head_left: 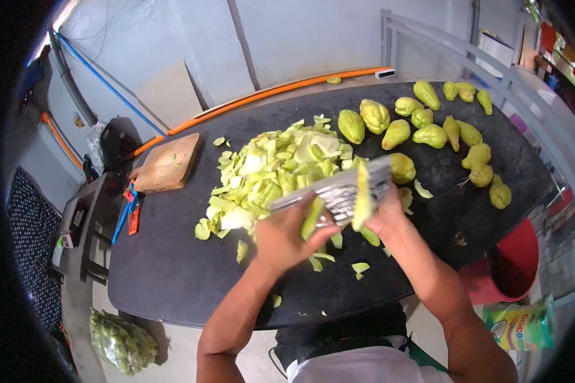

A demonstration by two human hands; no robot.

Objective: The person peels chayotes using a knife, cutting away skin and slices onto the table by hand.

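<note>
Over the front of the dark table, I hold a flat, shiny silver slab point(338, 195) with dark streaks. It is smeared by motion, and its kind cannot be made out. My left hand point(287, 233) is closed on its left end, with a green chayote piece point(312, 217) by the thumb. At the other end, my right hand point(390, 214) is closed around the edge; its fingertips are partly hidden. A long chayote strip point(362, 198) lies upright against the slab near that hand. Just behind is a heap of cut chayote pieces and peels point(262, 172).
Several whole chayotes point(430, 136) lie at the back right of the table point(166, 268). A wooden board point(168, 164) and a blue-and-orange tool point(133, 210) are at the left. A red bin point(514, 262) stands at the right, a filled plastic bag point(122, 341) on the floor.
</note>
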